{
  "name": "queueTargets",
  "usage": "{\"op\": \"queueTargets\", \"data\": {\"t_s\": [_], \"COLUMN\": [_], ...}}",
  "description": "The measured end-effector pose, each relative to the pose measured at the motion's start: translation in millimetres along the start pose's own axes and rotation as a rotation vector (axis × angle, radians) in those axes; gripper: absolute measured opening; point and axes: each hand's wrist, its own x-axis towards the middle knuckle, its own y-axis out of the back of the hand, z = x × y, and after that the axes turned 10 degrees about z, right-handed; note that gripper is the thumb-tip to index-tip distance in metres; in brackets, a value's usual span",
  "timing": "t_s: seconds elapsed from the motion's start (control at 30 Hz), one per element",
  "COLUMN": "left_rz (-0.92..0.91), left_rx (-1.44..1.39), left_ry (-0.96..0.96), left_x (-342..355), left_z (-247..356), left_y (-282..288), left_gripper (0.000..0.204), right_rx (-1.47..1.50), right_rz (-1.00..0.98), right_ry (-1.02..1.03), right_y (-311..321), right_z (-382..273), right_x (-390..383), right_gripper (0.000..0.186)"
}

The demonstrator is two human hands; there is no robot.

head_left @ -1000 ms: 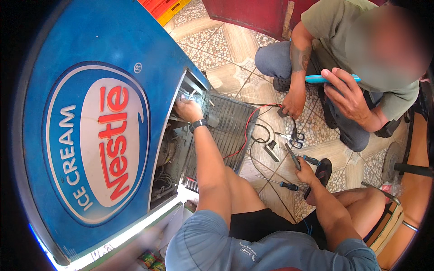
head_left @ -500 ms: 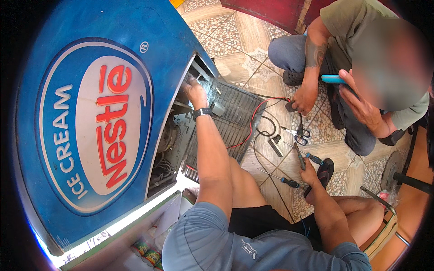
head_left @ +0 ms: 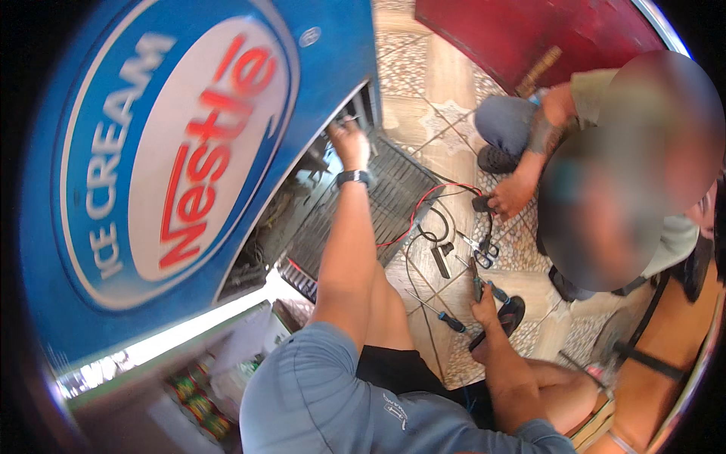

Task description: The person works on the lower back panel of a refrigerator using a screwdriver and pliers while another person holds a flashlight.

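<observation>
My left hand (head_left: 349, 144), with a black watch on its wrist, reaches into the open side of a blue ice cream freezer (head_left: 318, 72). Its fingers are bent together around something small at the upper end of the opening, blurred and partly hidden. Below that wrist leans a dark slatted grille panel (head_left: 355, 208). Over the floor, near my sandalled foot, my right hand (head_left: 485, 305) is closed around a slim dark-handled tool (head_left: 476, 281) whose kind I cannot make out. Close to it lie scissors (head_left: 485, 256) and two blue-and-black screwdrivers, one (head_left: 452, 322) nearer me.
Across from me another person crouches, one hand (head_left: 516, 194) on a black piece with a cable. A red wire (head_left: 418, 206) and looped black cable (head_left: 435, 227) run over the patterned tiles. Beyond stands a red panel (head_left: 560, 41); a shelf with colourful packs (head_left: 200, 401) is at lower left.
The view has shifted, so the freezer opening and red panel sit lower. Both my hands stay about where they were. The phone in the other person's hand no longer shows.
</observation>
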Motion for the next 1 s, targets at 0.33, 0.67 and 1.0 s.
{"op": "queueTargets", "data": {"t_s": [0.33,0.67,1.0], "left_rz": [0.168,0.062,-0.247], "left_rx": [0.016,-0.015,0.304], "left_ry": [0.023,-0.002,-0.16], "left_x": [-48,-66,-87], "left_z": [29,73,74], "left_y": [-4,3,60], "left_gripper": [0.072,0.048,0.023], "right_rx": [-0.174,-0.133,-0.257], "right_rz": [0.013,0.081,0.017], "right_ry": [-0.002,0.08,0.065], "right_y": [-13,-39,-48], "right_z": [-23,1,-21], "right_x": [-27,15,8], "right_gripper": [0.072,0.082,0.091]}}
